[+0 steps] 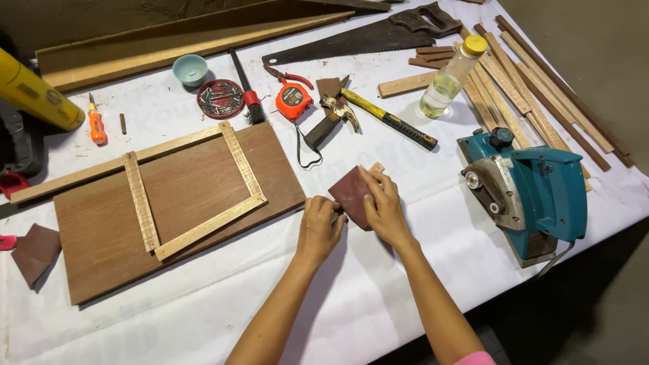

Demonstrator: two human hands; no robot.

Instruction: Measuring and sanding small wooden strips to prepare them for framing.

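At centre frame, my left hand (pixel 319 226) pinches and my right hand (pixel 382 206) flattens reddish-brown sandpaper (pixel 351 195) over a small wooden strip (pixel 376 166), which could slip, scraping my fingertips.

The only package before me was a clear plastic bottle (pixel 449 78) with a yellow cap, standing upright on the white tabletop (pixel 378 284) just left of the bundle of wooden strips (pixel 534 88); it held a little pale liquid and showed no label. Left of the bottle lay an orange tape measure (pixel 293 100) with a small label on its face.
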